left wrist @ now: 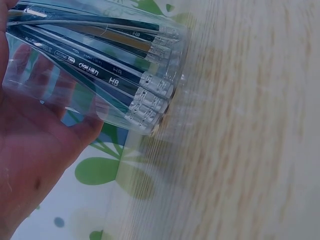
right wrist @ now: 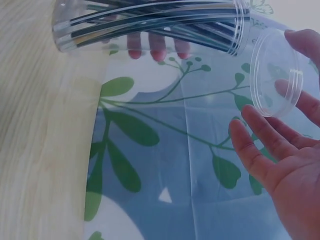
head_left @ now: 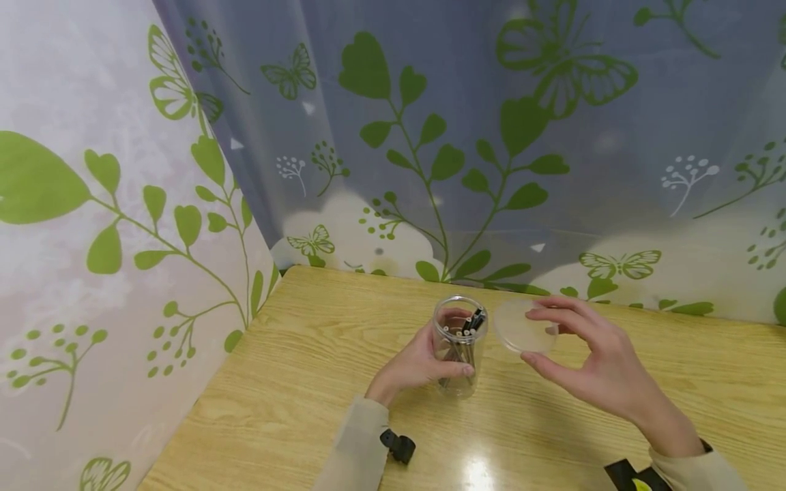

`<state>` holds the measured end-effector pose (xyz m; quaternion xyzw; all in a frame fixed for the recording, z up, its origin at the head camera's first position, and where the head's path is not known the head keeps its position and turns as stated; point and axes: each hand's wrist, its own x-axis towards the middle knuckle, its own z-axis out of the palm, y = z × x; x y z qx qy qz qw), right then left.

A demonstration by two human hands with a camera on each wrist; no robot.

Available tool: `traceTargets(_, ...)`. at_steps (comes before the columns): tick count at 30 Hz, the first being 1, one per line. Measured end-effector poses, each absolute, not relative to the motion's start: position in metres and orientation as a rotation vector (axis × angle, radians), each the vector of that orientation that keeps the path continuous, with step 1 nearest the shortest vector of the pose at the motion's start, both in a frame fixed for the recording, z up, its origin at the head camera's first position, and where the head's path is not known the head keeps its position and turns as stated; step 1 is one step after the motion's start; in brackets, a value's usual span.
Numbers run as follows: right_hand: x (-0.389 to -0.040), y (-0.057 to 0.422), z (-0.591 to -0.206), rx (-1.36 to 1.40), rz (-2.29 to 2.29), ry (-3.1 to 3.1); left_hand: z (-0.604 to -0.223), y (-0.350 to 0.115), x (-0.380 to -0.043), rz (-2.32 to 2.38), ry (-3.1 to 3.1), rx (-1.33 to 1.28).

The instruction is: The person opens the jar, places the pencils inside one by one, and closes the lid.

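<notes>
My left hand [head_left: 413, 361] grips a clear plastic jar [head_left: 453, 385] around its side, holding it upright over the table. Inside the jar stand several dark pencils [left wrist: 95, 62] marked HB, their silvery ends at the bottom in the left wrist view. The jar's mouth is uncovered. To its right, my right hand [head_left: 595, 351] pinches a round clear lid [head_left: 517, 331] by the edge between thumb and fingers. In the right wrist view the lid [right wrist: 275, 75] is tilted on edge just beside the jar's mouth [right wrist: 242, 25], with its other fingers spread below.
A light wood-grain table [head_left: 288, 389] lies beneath both hands. Behind it hangs a blue-grey curtain [head_left: 393, 204] with green leaves and butterflies, and a pale patterned sheet [head_left: 123, 307] covers the left side. Black wrist mounts [head_left: 399, 447] sit on the sleeves.
</notes>
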<state>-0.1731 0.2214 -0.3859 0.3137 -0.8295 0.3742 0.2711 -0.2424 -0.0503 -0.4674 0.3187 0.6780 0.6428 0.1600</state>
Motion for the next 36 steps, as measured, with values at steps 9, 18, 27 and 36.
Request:
traceTargets(9,-0.181,0.206,-0.376,0.891,1.024,-2.212,-0.47,-0.052,-0.245,1.816,1.932,0.941)
traceTargets(18,-0.191,0.186,-0.373,0.918,1.062,-2.237,-0.468,-0.052,-0.244,1.788,1.946,0.91)
traceTargets(27,-0.198,0.174,-0.375,0.945,1.057,-2.269,-0.467,-0.052,-0.243,1.795,1.934,0.884)
traceTargets(36,-0.202,0.165,-0.376,0.989,1.056,-2.214,-0.469,-0.054,-0.243,1.803,1.913,0.881)
